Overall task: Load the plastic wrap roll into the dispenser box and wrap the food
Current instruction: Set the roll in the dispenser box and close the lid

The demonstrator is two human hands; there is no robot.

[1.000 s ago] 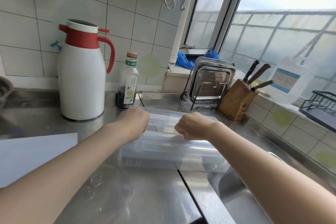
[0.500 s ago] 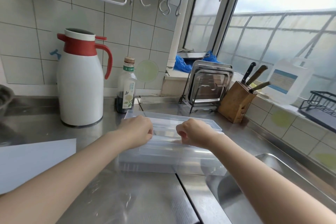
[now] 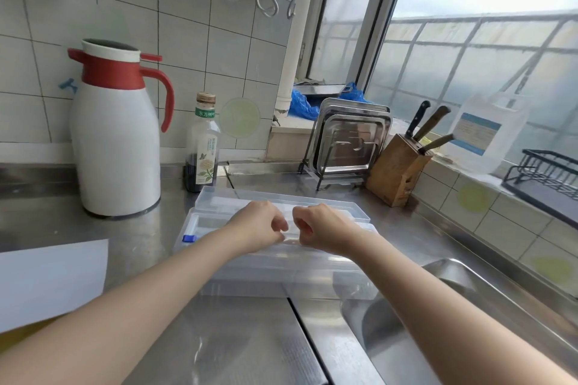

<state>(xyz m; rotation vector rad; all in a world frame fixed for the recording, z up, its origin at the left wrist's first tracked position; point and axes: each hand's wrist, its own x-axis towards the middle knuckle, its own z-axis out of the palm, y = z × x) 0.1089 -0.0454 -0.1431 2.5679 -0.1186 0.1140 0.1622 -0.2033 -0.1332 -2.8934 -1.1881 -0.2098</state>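
A clear plastic dispenser box (image 3: 281, 278) lies on the steel counter, its lid (image 3: 219, 197) folded open toward the wall. A small blue piece (image 3: 188, 238) sits at its left end. The plastic wrap roll inside is transparent and hard to make out. My left hand (image 3: 256, 225) and my right hand (image 3: 322, 228) hover over the middle of the box, almost touching. Their fingers are curled and pinch the thin clear film there. No food is in sight.
A white and red thermos jug (image 3: 115, 141) and a dark sauce bottle (image 3: 202, 147) stand behind the box. Steel trays in a rack (image 3: 350, 141) and a knife block (image 3: 394, 172) are at the back right. The sink (image 3: 438, 322) opens at the right. A white board (image 3: 47, 281) lies left.
Both hands moved from the two ends of the box inward until they nearly meet at its middle. The box stayed in place.
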